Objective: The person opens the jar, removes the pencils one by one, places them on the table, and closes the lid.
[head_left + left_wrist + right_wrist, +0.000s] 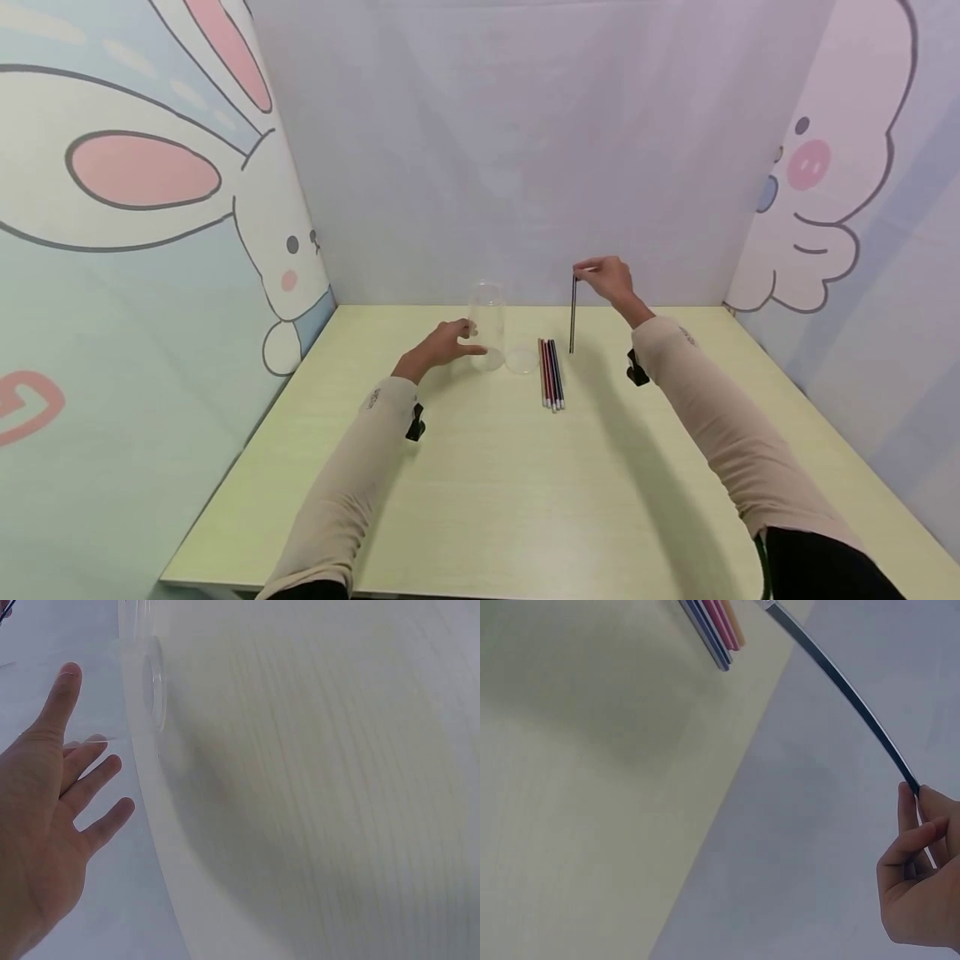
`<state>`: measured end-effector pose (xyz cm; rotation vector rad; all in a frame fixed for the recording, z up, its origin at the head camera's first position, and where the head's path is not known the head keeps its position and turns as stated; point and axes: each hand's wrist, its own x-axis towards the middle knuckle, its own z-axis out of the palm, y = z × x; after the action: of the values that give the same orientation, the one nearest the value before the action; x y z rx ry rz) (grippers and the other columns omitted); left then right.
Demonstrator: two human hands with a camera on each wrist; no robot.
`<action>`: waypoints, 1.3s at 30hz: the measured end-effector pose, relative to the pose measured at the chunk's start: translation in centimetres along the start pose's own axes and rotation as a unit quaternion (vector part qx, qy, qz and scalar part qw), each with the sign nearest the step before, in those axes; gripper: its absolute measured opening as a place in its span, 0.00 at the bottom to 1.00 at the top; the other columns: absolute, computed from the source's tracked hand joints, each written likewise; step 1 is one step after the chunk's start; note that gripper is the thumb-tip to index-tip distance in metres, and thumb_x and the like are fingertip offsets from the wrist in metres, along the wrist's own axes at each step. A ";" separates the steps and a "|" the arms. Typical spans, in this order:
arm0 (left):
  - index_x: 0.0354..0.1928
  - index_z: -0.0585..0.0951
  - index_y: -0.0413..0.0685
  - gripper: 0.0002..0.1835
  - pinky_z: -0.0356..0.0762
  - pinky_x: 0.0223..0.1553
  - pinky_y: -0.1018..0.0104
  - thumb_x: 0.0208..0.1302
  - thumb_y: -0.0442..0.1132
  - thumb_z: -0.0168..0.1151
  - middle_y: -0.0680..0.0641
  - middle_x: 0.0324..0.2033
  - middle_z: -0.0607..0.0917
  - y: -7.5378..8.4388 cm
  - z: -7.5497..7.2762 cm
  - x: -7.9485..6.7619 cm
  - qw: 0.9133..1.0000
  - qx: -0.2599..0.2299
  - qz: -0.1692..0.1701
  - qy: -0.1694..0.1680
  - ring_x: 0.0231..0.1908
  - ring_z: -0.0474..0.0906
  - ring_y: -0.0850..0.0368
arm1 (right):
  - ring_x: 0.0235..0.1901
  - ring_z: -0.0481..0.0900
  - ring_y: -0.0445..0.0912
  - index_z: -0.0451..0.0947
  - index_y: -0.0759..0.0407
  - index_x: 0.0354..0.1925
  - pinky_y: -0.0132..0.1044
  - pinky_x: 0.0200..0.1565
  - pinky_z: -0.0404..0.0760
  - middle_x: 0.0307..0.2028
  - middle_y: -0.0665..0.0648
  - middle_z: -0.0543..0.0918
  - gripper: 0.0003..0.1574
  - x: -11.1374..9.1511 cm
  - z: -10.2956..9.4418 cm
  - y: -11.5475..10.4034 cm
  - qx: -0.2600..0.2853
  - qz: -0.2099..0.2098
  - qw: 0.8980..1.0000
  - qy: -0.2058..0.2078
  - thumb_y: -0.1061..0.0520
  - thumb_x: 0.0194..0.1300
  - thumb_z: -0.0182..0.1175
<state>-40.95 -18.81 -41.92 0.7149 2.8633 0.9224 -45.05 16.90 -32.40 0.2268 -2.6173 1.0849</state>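
Note:
My right hand pinches a dark pencil by its upper end between thumb and fingertips. The pencil hangs upright above the table, its pale end downward in the right wrist view. A clear cylindrical container stands on the table to the left. Beside it my left hand has thumb and fingers spread at its left side; in the left wrist view the thumb overlaps the container. Whether the fingers touch it I cannot tell. Several coloured pencils lie side by side between the hands, pale ends toward me.
A flat clear disc, perhaps a lid, lies between the container and the pencils. The pale table meets a plain back wall; side walls with cartoon rabbits flank it.

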 end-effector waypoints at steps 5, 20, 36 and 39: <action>0.67 0.74 0.39 0.37 0.72 0.66 0.49 0.68 0.59 0.69 0.37 0.64 0.80 0.1 0.1 -0.2 1.000 0.008 -0.001 0.003 0.67 0.74 0.43 | 0.52 0.83 0.63 0.86 0.64 0.56 0.39 0.36 0.71 0.53 0.68 0.86 0.19 -0.7 1.4 1.3 -0.010 -0.008 1.000 -0.024 0.52 0.77 0.62; 0.68 0.73 0.41 0.36 0.72 0.66 0.49 0.69 0.58 0.68 0.35 0.65 0.78 0.0 -0.1 -0.3 1.000 0.006 -0.007 0.002 0.67 0.74 0.41 | 0.49 0.86 0.61 0.87 0.62 0.54 0.43 0.37 0.78 0.49 0.66 0.89 0.18 -2.0 4.4 3.3 -0.048 0.005 0.996 -0.075 0.51 0.76 0.62; 0.67 0.74 0.42 0.35 0.71 0.67 0.49 0.69 0.58 0.68 0.36 0.65 0.79 -0.4 0.1 0.0 1.000 0.007 -0.012 0.002 0.67 0.73 0.42 | 0.45 0.85 0.59 0.88 0.59 0.54 0.39 0.28 0.74 0.48 0.63 0.89 0.21 -3.5 7.5 5.1 -0.075 0.057 0.991 -0.092 0.47 0.74 0.63; 0.67 0.74 0.41 0.35 0.71 0.67 0.49 0.69 0.58 0.68 0.36 0.65 0.79 -0.5 0.1 0.0 1.000 0.004 -0.012 0.003 0.67 0.73 0.42 | 0.45 0.84 0.58 0.88 0.59 0.54 0.38 0.28 0.72 0.51 0.63 0.88 0.21 -3.8 7.9 5.1 -0.082 0.068 0.990 -0.095 0.47 0.74 0.63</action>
<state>-41.17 -19.13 -42.26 0.6795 2.8747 0.9126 -44.43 15.01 -42.32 0.1216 -2.9133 0.9232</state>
